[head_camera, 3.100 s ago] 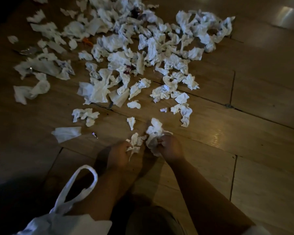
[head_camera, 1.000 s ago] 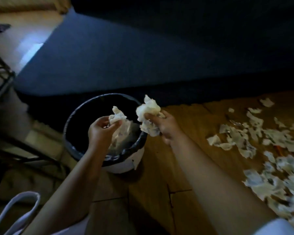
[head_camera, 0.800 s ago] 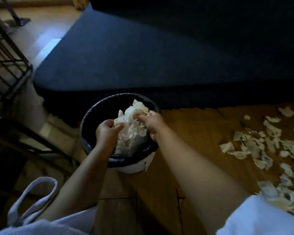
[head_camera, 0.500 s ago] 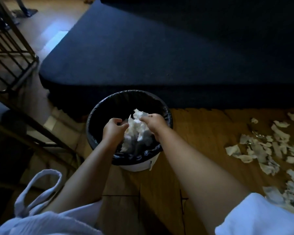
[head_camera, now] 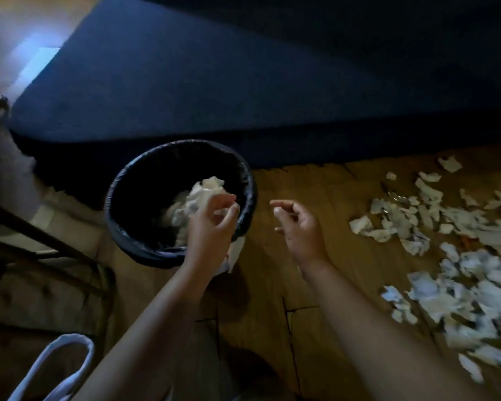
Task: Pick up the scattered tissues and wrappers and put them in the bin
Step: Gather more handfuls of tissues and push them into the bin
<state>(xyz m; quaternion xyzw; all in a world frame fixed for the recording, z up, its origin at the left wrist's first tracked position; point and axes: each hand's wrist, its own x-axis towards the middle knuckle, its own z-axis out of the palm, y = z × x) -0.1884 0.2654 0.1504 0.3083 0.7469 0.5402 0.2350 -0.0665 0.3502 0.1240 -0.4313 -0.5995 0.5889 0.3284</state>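
Head view | left hand (head_camera: pixel 211 227), right hand (head_camera: pixel 300 227): grips slack, empty | advised: scoop crumpled white tissues (head_camera: pixel 475 270) two-handed, release inside black-lined round bin (head_camera: pixel 122 186)

Crumpled white tissues (head_camera: pixel 206 188) in black bin (head_camera: pixel 156 175)

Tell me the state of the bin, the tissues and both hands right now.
Bin: upright, black-lined, open-topped.
Tissues in bin: crumpled, loose inside.
Left hand: above bin's near rim, loosely curled, apparently empty.
Right hand: beside the bin, above floor, relaxed, empty.
Scattered tissues: on the floor, not yet collected.
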